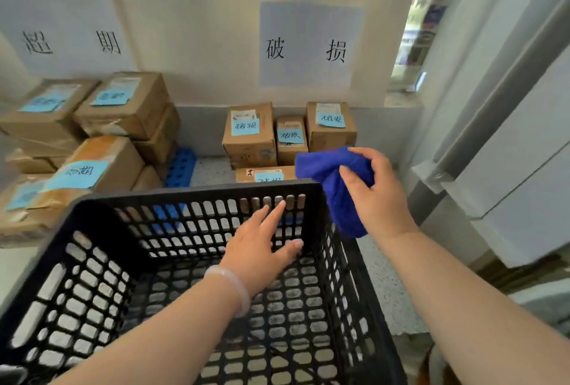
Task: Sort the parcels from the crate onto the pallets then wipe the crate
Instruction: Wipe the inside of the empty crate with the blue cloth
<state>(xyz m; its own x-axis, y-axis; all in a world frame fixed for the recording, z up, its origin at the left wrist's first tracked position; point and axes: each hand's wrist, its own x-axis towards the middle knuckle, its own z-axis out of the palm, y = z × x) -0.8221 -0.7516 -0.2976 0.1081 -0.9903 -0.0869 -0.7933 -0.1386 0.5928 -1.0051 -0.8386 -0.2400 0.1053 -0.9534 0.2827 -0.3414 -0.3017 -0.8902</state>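
A black perforated plastic crate fills the lower part of the view, and no parcels show inside it. My left hand reaches into the crate with straight fingers against its far wall. My right hand grips a bunched blue cloth above the crate's far right corner. Cardboard parcels with blue notes are stacked at the left and against the wall in the middle.
Two paper signs hang on the wall, one at the left and one in the middle. A blue pallet shows between the stacks. A grey door frame stands close on the right. Speckled floor lies beside the crate.
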